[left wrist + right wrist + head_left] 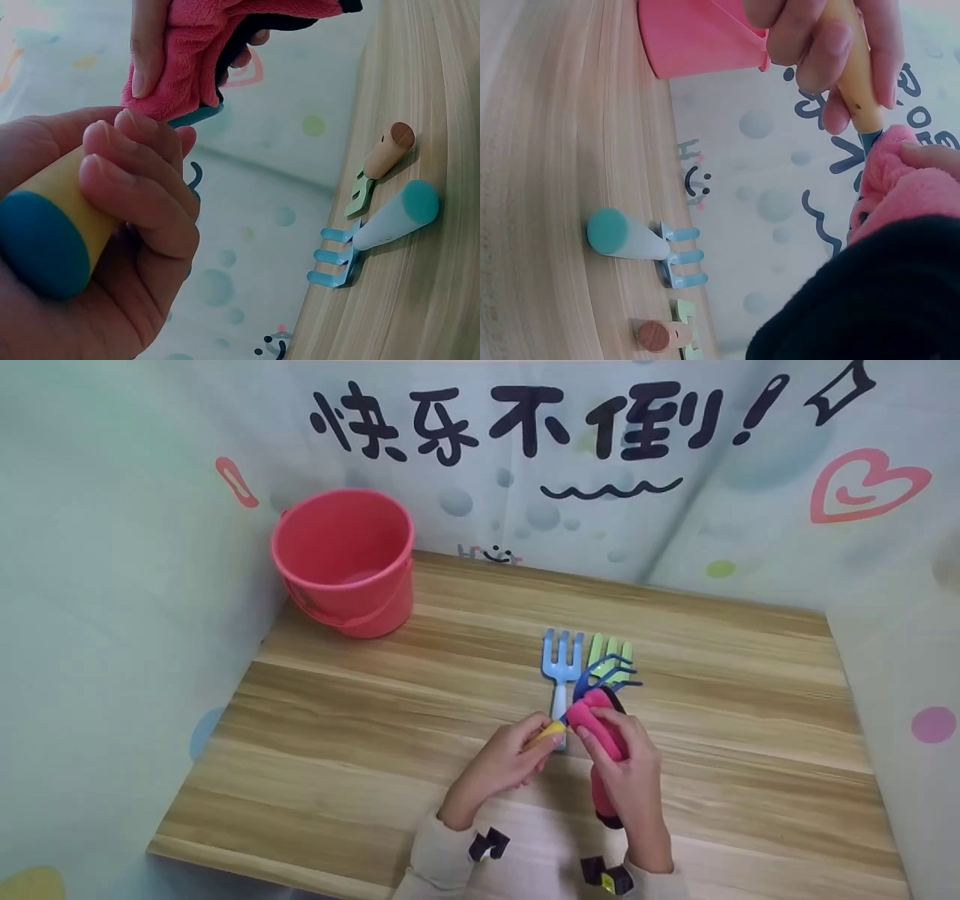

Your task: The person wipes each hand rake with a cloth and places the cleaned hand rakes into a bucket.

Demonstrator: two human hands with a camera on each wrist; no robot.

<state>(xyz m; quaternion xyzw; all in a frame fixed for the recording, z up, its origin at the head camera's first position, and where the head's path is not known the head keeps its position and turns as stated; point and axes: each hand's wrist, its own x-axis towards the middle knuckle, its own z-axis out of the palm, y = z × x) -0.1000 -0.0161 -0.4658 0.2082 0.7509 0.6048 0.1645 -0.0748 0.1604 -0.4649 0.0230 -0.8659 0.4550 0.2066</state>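
My left hand (pixel 514 754) grips the yellow handle (pixel 64 191) of a small hand rake with a blue, three-tined head (pixel 589 684). In my right hand (pixel 636 769) is a pink cloth (pixel 596 726) with a black side, bunched against the rake's metal neck just past the handle. Part of the cloth hangs below the right palm. In the left wrist view, the left fingers curl round the handle, and its blue end cap (pixel 43 244) faces the camera. The cloth hides much of the rake head there.
Behind the hands, a light blue hand fork (pixel 561 666) lies on the wooden table (pixel 360 750). Beside it is a green fork (pixel 598 649) with a wooden handle (pixel 388 152). A red bucket (pixel 375 607) stands at the back left. Printed curtains (pixel 480 427) enclose the table.
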